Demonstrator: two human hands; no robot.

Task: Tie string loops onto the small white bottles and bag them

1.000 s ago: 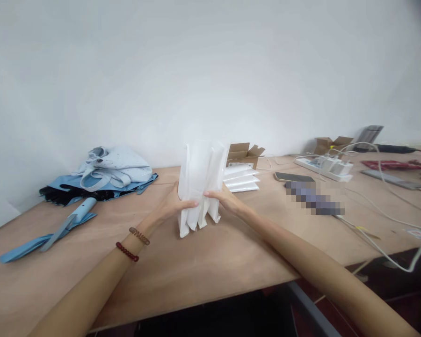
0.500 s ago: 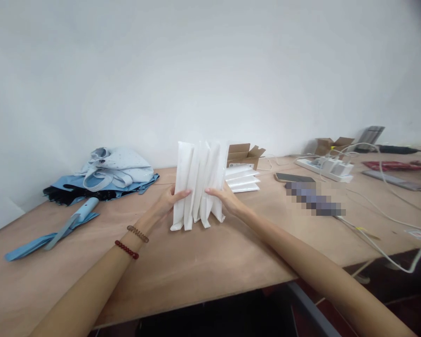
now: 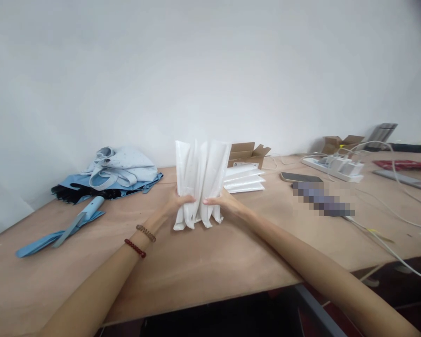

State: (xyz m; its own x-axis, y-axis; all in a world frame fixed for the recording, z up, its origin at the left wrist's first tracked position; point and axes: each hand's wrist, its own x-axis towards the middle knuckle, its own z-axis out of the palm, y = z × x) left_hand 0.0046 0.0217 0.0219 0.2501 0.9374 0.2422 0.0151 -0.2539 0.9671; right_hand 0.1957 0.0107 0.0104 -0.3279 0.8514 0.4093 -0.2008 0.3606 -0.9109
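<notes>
Several flat white packets (image 3: 200,173), glossy like plastic sleeves, stand on edge in a bundle on the wooden table. My left hand (image 3: 177,203) grips the bundle's left side, thumb across the front. On the right side, my right hand (image 3: 221,201) presses inward with its thumb on the near edges. The packets fan apart at the top and sit closer together between the thumbs. My other fingers are hidden behind the packets. Just to the right lies a stack of similar white packets (image 3: 244,180), in front of an open cardboard box (image 3: 246,153).
A light-blue cloth bag (image 3: 126,166) rests on a blue umbrella (image 3: 91,208) at the left. To the right are a phone (image 3: 301,177), a blurred-out purple item (image 3: 323,200), a power strip (image 3: 331,169) with chargers, loose white cables and another small box (image 3: 342,142).
Both hands have slid lower on the bundle, and the thumbs are closer together. The packets are squeezed nearer each other at the bottom. The view has shifted slightly left.
</notes>
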